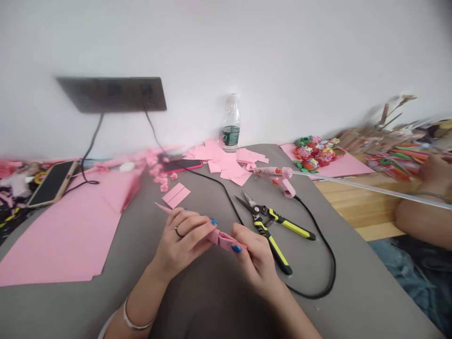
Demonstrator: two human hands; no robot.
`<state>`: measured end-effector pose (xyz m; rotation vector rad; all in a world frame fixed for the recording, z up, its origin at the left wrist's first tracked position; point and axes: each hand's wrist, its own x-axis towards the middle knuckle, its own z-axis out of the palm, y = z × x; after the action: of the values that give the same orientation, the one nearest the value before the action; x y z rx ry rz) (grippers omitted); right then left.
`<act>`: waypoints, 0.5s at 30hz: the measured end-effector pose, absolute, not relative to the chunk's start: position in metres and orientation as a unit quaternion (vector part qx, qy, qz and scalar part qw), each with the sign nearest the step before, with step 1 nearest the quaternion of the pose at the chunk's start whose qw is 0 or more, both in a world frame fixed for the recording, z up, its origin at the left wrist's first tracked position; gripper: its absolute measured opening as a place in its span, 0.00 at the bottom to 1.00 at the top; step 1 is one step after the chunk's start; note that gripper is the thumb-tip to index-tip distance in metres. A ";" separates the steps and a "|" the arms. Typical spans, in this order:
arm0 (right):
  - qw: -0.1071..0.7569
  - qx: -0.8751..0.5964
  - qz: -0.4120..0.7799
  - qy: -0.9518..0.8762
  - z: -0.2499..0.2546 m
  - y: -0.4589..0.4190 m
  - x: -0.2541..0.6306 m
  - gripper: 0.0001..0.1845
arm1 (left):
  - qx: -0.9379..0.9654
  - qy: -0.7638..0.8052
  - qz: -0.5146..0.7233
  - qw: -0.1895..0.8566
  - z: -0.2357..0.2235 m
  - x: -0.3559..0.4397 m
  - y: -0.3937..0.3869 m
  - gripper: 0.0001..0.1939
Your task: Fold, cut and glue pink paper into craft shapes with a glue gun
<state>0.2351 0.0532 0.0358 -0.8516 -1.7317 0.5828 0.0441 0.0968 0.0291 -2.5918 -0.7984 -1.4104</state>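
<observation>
Both my hands are closed on one folded strip of pink paper (223, 239), held above the grey table. My left hand (181, 240) wraps its left part, and a thin pink point sticks out past the fingers at upper left. At the other end, my right hand (256, 249) pinches the strip between thumb and fingers. Just beyond my left hand lies a small creased pink paper (176, 195). Scissors with black and yellow handles (263, 214) rest opened to the right of my right hand. Behind them is a pink glue gun (278, 175) with a long clear glue stick in it.
Pink sheets (70, 226) and a phone (52, 183) lie at left. Cut pink pieces (226, 162) surround a plastic bottle (231, 125) by the wall. A black cable (332, 263) loops at right. Colourful paper flowers (316, 153) and another person's arm (429, 212) are farther right.
</observation>
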 end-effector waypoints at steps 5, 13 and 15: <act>0.543 -0.334 0.209 -0.742 0.033 0.055 0.236 0.20 | -0.841 -0.270 -0.467 0.047 0.029 0.043 0.097 0.11; 0.529 -0.326 0.200 -0.758 0.032 0.055 0.240 0.19 | -0.830 -0.290 -0.474 0.053 0.029 0.043 0.096 0.14; 0.518 -0.330 0.199 -0.763 0.032 0.055 0.241 0.17 | -0.830 -0.287 -0.475 0.059 0.030 0.043 0.096 0.13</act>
<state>0.2407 0.0548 0.0322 -0.7920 -1.8313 0.4785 0.0428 0.0956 0.0300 -2.5143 -0.8701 -1.4384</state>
